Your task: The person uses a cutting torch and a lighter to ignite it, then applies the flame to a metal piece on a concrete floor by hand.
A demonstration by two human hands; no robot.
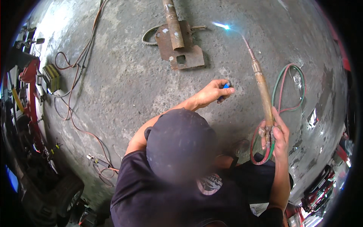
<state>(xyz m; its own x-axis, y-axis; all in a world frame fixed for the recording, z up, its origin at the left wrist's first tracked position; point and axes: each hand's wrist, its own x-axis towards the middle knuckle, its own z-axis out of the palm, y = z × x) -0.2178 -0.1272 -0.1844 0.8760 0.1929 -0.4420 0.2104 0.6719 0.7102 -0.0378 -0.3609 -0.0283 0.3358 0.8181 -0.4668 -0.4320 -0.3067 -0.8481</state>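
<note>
My right hand (280,138) grips a brass-coloured gas torch (263,89) by its valve end. The torch points up and away, and a bright blue-white flame (227,27) burns off its thin bent tip. Closed around a small blue lighter (226,86), my left hand (211,92) is held out in front, apart from the torch. Farther off on the floor lies a rusty metal plate (166,47) with a square hole. A rusty pipe (174,28) rests across that plate. The flame is to the right of both, touching neither.
Red and green hoses (303,81) loop beside the torch on the concrete floor (113,75). Orange-brown cables (77,64) and a yellow-and-black block (51,77) lie at the left. A tire (70,193) stands lower left. A dark cap (179,145) blocks the lower middle.
</note>
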